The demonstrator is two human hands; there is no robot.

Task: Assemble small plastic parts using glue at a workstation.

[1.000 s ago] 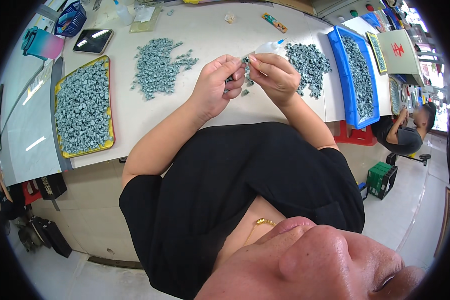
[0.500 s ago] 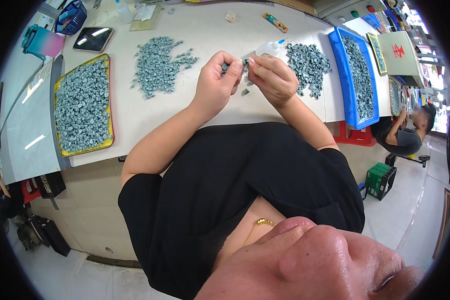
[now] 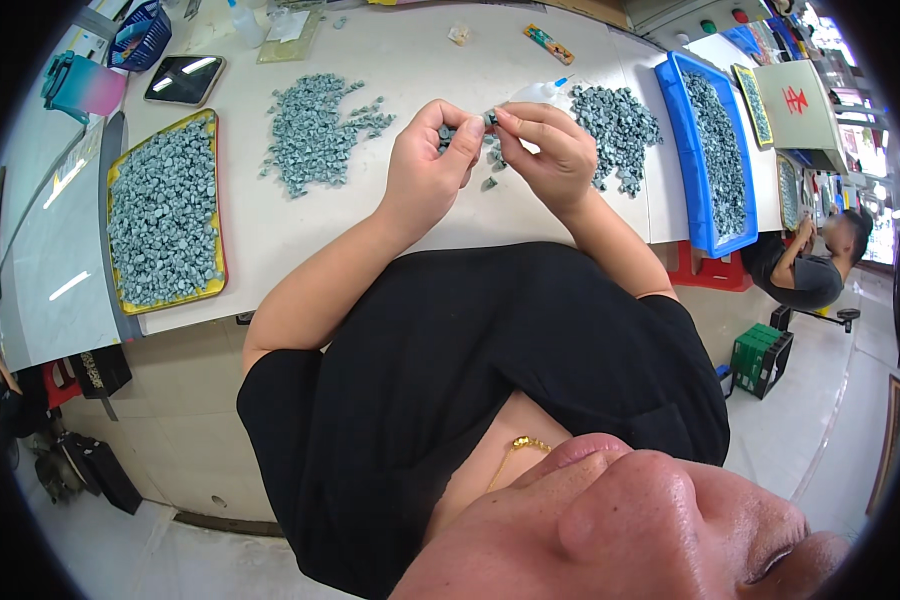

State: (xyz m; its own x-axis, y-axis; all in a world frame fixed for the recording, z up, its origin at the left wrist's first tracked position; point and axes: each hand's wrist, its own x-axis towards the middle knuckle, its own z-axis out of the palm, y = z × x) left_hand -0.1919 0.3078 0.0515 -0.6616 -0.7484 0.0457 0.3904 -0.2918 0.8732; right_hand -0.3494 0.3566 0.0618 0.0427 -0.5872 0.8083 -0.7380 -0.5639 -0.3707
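Observation:
Both hands meet over the white table. A small dark grey-green piece sits between the fingertips of my left hand and my right hand. My left thumb presses toward its curled fingers, and more such pieces show inside that hand. The right hand pinches with thumb and forefinger. Left of my hands lies a spread pile of pale grey-green pieces; a darker pile lies to the right. A loose piece rests below the fingers. Partly behind my right hand is a white squeeze bottle with a blue tip.
A yellow tray full of pieces lies at the left, and a long blue tray of them at the right. Farther back are a dark-screened device, a tumbler and a blue basket. Another person sits at far right.
The right hand has turned and its fingers have spread a little, so the pinch at the piece shows more plainly. My left hand stays nearly in place.

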